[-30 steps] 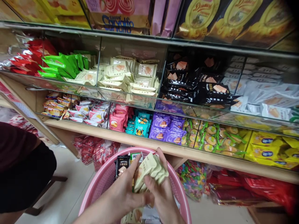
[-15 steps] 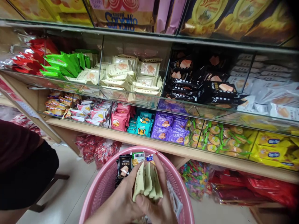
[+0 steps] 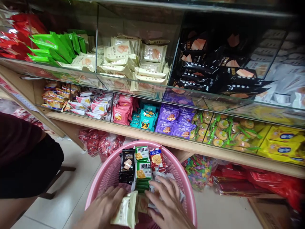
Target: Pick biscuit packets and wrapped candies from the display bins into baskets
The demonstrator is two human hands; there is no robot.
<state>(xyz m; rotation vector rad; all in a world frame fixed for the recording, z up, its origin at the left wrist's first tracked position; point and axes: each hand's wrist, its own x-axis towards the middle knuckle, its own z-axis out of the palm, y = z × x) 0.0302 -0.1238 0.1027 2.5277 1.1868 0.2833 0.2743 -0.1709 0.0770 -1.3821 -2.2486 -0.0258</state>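
A pink mesh basket (image 3: 92, 194) stands below the shelf with snack packets in it. Low in the basket my left hand (image 3: 103, 205) has its fingers closed around cream-coloured cake packets (image 3: 125, 210). My right hand (image 3: 166, 200) is open, fingers spread, over some pale packets (image 3: 164, 175) on the basket's right side; part of these is hidden under it. Ahead of my hands lie black cake packets (image 3: 126, 163), green-and-white snack packets (image 3: 144, 170) and a red-and-blue cookie packet (image 3: 157, 158).
Divided shelves hold cream packets (image 3: 119, 51), black packets (image 3: 197, 58), green packets (image 3: 52, 46) and purple packets (image 3: 168, 113). Bagged red goods (image 3: 111, 144) and colourful sweets (image 3: 199, 168) sit under the lowest board. A person in black shorts (image 3: 30, 168) is at the left.
Both hands together held the cream packets above the basket; now they are lower and apart. The packets are at my left hand, and my right hand has let go. The view has tilted down.
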